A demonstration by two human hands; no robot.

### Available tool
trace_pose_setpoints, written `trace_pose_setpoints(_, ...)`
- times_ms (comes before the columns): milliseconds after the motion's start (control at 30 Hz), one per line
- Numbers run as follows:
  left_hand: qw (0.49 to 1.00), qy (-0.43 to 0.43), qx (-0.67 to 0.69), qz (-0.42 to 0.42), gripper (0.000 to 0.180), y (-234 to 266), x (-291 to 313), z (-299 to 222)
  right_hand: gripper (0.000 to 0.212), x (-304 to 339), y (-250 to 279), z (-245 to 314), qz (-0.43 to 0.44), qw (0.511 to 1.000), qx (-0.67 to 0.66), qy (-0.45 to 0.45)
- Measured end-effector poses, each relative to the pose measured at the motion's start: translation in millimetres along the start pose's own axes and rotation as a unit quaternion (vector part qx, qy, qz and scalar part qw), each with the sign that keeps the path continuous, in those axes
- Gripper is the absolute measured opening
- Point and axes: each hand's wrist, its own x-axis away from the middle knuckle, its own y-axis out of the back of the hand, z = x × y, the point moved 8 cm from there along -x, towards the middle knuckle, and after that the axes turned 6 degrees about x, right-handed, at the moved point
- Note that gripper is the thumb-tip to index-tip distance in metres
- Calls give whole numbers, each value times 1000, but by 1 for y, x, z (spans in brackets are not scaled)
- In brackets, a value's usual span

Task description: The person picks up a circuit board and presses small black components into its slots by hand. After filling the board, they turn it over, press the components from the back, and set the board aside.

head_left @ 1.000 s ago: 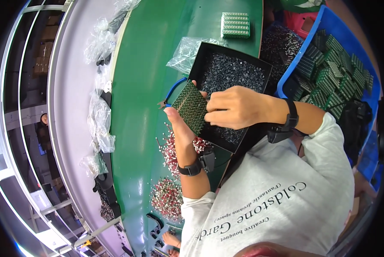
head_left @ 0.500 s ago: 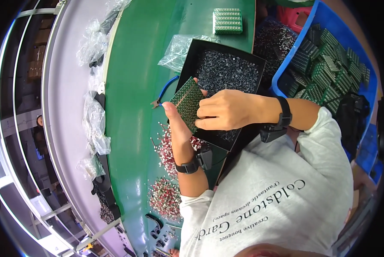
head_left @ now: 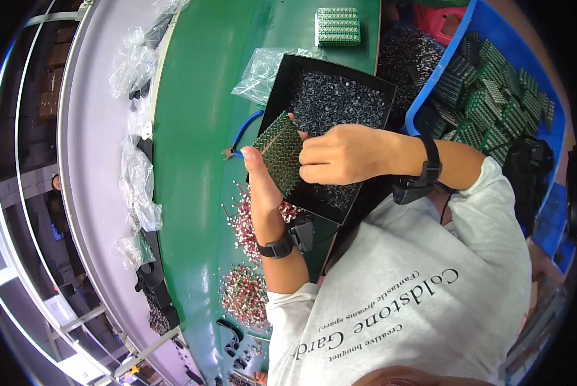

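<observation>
My left hand (head_left: 261,180) grips a green circuit board panel (head_left: 279,153) by its edges, thumb on the near left edge and fingertips showing at the far side. The panel is tilted up, its face dotted with rows of small parts. Against its right edge, my right hand (head_left: 341,154) is closed, fingers curled together; whatever they pinch is hidden. Both hands are over the left part of a black tray (head_left: 280,80) that holds many small black pieces (head_left: 343,96). Wire cutters with blue handles (head_left: 240,134) lie just left of the tray.
A clear plastic bag (head_left: 257,76) and a stack of green boards (head_left: 338,27) lie beyond the tray. Piles of red-and-white small parts (head_left: 244,222) sit on the green table (head_left: 192,193) nearer me. At right stands a blue bin (head_left: 420,109) full of board panels.
Both hands and the panel stay together over the tray. The right hand has shifted slightly along the panel's edge; the whole view has moved a little.
</observation>
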Motion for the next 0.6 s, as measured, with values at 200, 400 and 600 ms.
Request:
trace_pose_setpoints(200, 997, -68, -4, -31, 103, -4, -4, -8, 16, 1, 9, -3, -72, 995, -62, -43)
trace_pose_setpoints(400, 995, -87, 2, -53, 103, -9, -3, -12, 18, 0, -2, 1, -60, 996, -31, -50)
trace_pose_setpoints(600, 995, -76, -14, -60, 110, -11, 0, -15, 14, 1, 2, -1, -56, 996, -55, -42)
